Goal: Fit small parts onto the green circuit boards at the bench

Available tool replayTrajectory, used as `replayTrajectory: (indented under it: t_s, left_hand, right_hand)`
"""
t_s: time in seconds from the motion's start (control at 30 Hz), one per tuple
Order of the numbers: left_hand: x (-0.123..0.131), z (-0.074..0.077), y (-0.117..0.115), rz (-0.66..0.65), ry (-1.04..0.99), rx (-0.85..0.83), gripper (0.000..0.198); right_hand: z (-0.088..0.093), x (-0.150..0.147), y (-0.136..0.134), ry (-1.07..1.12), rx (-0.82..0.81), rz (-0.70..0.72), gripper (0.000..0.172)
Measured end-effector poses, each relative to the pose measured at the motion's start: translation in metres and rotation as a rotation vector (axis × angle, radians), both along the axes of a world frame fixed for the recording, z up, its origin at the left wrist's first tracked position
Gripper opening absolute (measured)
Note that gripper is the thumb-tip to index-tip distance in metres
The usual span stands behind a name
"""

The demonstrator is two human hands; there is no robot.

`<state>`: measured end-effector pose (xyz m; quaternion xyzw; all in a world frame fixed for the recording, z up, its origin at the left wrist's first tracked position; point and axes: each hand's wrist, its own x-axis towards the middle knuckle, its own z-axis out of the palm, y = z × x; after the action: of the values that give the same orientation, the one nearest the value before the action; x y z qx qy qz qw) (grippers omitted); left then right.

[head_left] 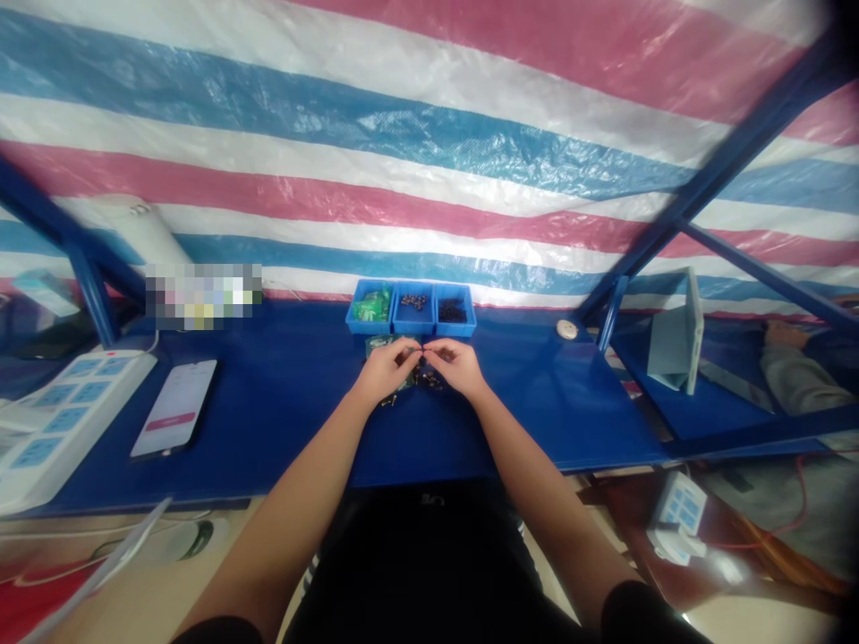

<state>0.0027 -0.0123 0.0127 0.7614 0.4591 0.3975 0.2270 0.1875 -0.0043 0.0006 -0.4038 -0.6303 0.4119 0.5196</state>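
Observation:
My left hand (391, 368) and my right hand (455, 365) meet over the blue table, thumbs and forefingers pinched together. Between their fingertips is a tiny dark piece (422, 350), too small to name. Just below the fingers lies a small heap of dark and brassy parts (428, 379), partly on or beside a flat dark packet (379, 343) that my left hand half covers. Behind the hands stand three blue bins side by side: the left bin (352, 322) holds green-wrapped items, the middle bin (412, 327) small metal parts, the right bin (457, 328) black pieces.
A phone (174, 407) and a large white power strip (77, 420) lie at the left. On the right are a round pale object (567, 330), blue frame bars (612, 313) and a propped tablet (693, 331). Another person's sleeve (802, 380) shows at far right.

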Motion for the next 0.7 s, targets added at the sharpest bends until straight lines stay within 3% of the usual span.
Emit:
replayTrajectory:
  t_s: [0.7]
  left_hand:
    - [-0.0007,0.0031,0.0004,-0.018,0.047,0.026,0.032]
  right_hand:
    - [0.0026,0.0,-0.0008,0.026,-0.025,-0.007,0.03]
